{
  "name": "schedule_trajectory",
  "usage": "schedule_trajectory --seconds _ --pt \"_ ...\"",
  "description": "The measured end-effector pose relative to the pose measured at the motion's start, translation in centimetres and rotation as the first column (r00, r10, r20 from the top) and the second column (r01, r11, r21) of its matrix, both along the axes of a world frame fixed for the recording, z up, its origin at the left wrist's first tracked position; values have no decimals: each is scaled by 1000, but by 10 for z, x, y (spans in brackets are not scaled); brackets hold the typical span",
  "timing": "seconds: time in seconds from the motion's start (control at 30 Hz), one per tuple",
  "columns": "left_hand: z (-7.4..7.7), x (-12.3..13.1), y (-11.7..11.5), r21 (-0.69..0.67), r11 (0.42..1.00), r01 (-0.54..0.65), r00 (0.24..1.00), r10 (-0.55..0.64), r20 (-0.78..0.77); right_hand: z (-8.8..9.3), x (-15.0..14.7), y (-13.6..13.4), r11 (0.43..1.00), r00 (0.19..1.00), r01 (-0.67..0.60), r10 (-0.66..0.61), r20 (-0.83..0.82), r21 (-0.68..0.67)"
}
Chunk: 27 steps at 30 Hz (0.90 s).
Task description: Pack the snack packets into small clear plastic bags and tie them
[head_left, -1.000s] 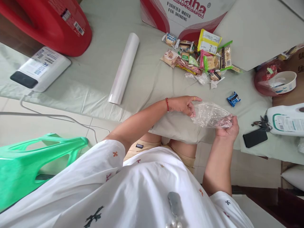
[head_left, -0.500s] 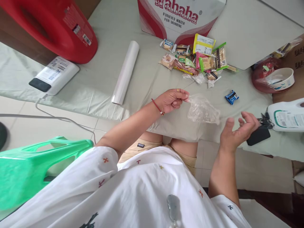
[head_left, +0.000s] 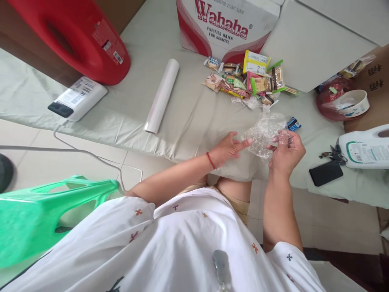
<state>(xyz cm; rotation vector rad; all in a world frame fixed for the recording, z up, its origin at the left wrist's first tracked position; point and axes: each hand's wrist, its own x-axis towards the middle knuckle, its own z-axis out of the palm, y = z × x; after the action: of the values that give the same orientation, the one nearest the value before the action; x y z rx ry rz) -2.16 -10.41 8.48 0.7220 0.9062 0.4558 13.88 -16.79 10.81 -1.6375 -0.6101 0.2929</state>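
Note:
A crumpled piece of clear plastic film (head_left: pixel 263 132) hangs just above the cloth-covered table in front of me. My right hand (head_left: pixel 287 152) pinches its right side between thumb and fingers. At the film's left edge is my left hand (head_left: pixel 229 149), its fingers spread and slightly blurred; whether a fingertip touches the film I cannot tell. A small blue-wrapped snack (head_left: pixel 293 123) lies just beyond my right hand. Farther back sits a pile of wrapped snacks (head_left: pixel 240 83), with bits of clear film at its near side.
A roll of plastic film (head_left: pixel 161 96) lies left of the snacks. Behind stands a Wahaha carton (head_left: pixel 226 30). At left are a red jug (head_left: pixel 100 44) and a white device (head_left: pixel 78 98). A black phone (head_left: pixel 326 173), keys and a white bottle (head_left: pixel 369 148) occupy the right.
My left hand has let go of the film and its fingers have opened. My right hand has come in leftward from beside the phone and taken hold of the film.

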Motion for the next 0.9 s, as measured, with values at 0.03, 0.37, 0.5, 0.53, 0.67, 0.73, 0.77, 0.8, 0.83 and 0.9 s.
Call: schedule_trajectory --seconds 0.03,0.37,0.5,0.53,0.67,0.73,0.77,0.8,0.83,0.9 --pt "-3 4 -7 -62 996 59 998 -57 32 -1 -7 1 1000 999 3 -2 -38 28" --pt "-14 -27 16 -189 980 54 959 2 284 -9 17 -30 995 998 55 -55 -2 -80" --pt "-10 -55 33 -136 985 104 962 -65 267 -10 32 -45 983 989 -72 47 -144 -167" --pt "-10 -59 36 -128 987 99 968 -66 242 -9 34 -47 978 972 -114 74 -221 -172" --pt "-11 -60 40 -127 989 -79 992 91 92 -10 27 -42 976 833 -180 84 -548 -123" --pt "-12 -58 30 -108 980 -166 986 167 4 -12 18 -34 990 739 -127 52 -672 -64" --pt "-12 -57 22 -98 978 -185 983 183 -32 -15 12 -29 994 692 -98 40 -721 -39" --pt "-11 -58 13 -87 976 -197 979 193 -59 -17 6 -25 997 648 -74 31 -761 -22" --pt "-11 -60 4 -77 974 -212 975 206 -81 -20 1 -21 998 609 -57 28 -793 -9" --pt "-9 -66 -14 -64 973 -223 970 215 -111 -25 -10 -16 999 551 -48 43 -833 20"
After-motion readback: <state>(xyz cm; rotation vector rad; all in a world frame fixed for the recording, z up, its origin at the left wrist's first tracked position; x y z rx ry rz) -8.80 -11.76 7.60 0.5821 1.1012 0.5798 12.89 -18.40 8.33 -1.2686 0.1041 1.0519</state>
